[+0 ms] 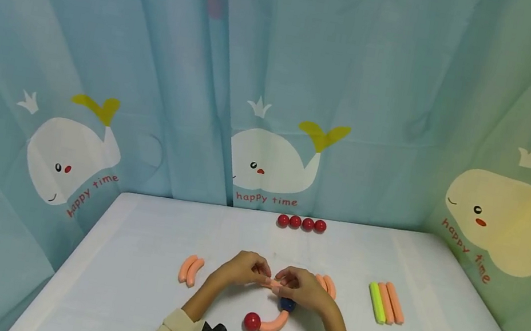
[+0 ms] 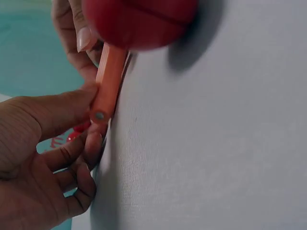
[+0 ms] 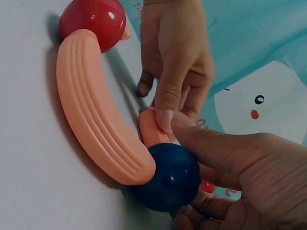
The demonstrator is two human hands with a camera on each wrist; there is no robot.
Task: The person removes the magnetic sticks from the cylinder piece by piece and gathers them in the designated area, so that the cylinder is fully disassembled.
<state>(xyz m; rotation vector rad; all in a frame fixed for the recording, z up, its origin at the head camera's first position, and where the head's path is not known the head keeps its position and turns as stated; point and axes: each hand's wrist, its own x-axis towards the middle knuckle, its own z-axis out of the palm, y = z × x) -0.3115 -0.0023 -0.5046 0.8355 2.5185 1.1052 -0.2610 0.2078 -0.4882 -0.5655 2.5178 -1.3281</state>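
Note:
Above the table's middle, my left hand (image 1: 243, 268) and right hand (image 1: 303, 288) meet on a short orange stick (image 1: 271, 284). In the left wrist view, the left thumb and fingers pinch the stick (image 2: 109, 79) by its end, where a small metal dot shows. The right hand (image 3: 240, 158) pinches it near a dark blue ball (image 3: 168, 177), its lower fingers partly hidden behind the ball. A curved, grooved orange bar (image 3: 96, 108) joins the blue ball to a red ball (image 3: 91, 21); these lie nearer the person.
Two curved orange bars (image 1: 191, 270) lie left, and two more (image 1: 326, 285) behind the right hand. Farther right are a yellow-green stick (image 1: 377, 302) and two orange sticks (image 1: 390, 303). Several red balls (image 1: 301, 224) line the white table's (image 1: 156, 229) far edge, before a whale-print curtain (image 1: 386, 92).

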